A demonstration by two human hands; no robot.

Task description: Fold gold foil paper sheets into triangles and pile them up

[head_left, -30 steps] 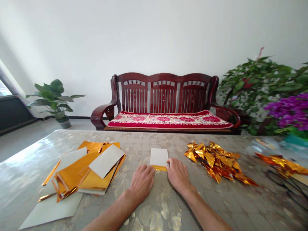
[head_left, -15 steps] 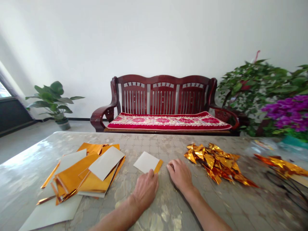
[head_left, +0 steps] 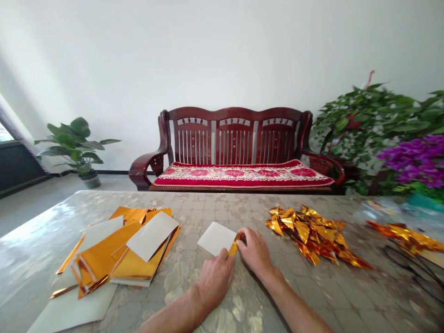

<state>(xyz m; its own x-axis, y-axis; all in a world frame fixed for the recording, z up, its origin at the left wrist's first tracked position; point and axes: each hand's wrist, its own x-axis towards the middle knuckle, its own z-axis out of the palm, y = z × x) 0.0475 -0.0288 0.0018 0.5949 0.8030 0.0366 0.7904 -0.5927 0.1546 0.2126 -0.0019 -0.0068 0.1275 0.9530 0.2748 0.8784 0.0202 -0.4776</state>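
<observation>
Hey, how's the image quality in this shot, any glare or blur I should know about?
In the head view, the tabletop shows strong glare at the left, the window is blown out, and the gold foil strips at far right look soft and blurred.

- Paper card (head_left: pixel 215 238): on table (head_left: pixel 204 206), centre
- Foil sheet stack (head_left: pixel 138 245): on table, 9 o'clock
- Crumpled foil pile (head_left: pixel 308 236): on table, 3 o'clock
- Wooden bench (head_left: pixel 236 138): behind table, 12 o'clock
- Potted plant (head_left: pixel 76 143): behind table, 10 o'clock

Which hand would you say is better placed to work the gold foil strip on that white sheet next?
Probably the right hand: its fingers are on the gold foil strip, while the left hand rests against the white sheet.
</observation>
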